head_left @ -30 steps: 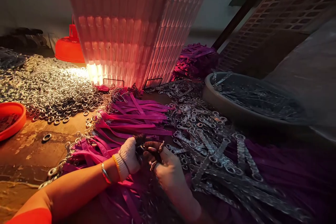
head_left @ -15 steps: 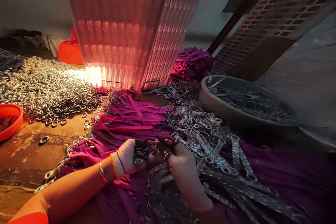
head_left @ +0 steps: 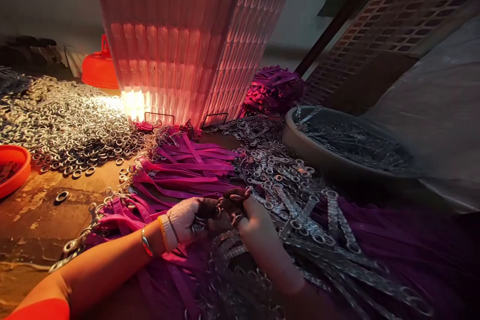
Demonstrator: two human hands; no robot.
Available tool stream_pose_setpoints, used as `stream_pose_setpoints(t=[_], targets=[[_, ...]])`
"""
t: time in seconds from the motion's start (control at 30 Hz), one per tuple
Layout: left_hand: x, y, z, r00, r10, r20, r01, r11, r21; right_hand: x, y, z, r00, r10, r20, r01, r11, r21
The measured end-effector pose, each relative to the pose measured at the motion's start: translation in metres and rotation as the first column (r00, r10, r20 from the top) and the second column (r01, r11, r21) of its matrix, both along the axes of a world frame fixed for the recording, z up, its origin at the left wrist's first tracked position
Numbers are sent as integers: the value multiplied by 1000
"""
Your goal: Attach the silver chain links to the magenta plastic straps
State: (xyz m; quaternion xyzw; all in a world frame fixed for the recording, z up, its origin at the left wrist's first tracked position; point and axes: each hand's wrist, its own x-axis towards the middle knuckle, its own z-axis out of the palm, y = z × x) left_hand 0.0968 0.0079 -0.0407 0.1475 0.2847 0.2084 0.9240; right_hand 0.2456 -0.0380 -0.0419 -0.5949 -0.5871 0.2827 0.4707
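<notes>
My left hand (head_left: 187, 219), in a white glove with dark, stained fingers, is closed around several metal rings (head_left: 198, 226). Its fingertips meet those of my right hand (head_left: 257, 225), which is also gloved and curled shut. Small dark metal rings (head_left: 237, 218) show at the right fingertips; how they are linked is too dark to tell. Beneath and behind the hands lie purple straps (head_left: 187, 181) with metal ends. Chain-like metal strips with ring ends (head_left: 311, 232) spread out beside my right hand.
A heap of loose rings (head_left: 75, 125) covers the left, near an orange bowl (head_left: 24, 175) and an orange lamp shade (head_left: 99, 70). Ridged translucent panels (head_left: 168, 50) stand behind. On the right, a large tub (head_left: 294, 142) holds metal strips; a purple bundle (head_left: 277, 87) lies farther back.
My left fingers have closed further over the rings, so fewer show. Both hands stay together in nearly the same place, and the view has shifted slightly.
</notes>
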Motion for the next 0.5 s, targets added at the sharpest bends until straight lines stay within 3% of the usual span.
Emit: stream_pose_setpoints(t=[0.1,0.23,0.33,0.5], targets=[[-2,-1,-6,993,58,-100,-29,963,266,-1,2,0,999,4,-50,-5,1000,-28],[-6,-3,-8,943,252,-216,-109,850,516,-5,3,7,997,-32,-70,28,998,-54],[-7,-2,-10,932,280,-230,-117,833,541,-8,4,9,994,-74,-80,70,996,-47],[-3,2,-16,977,183,-107,-127,909,396,-14,5,4,984,-17,-179,10,999,-41]])
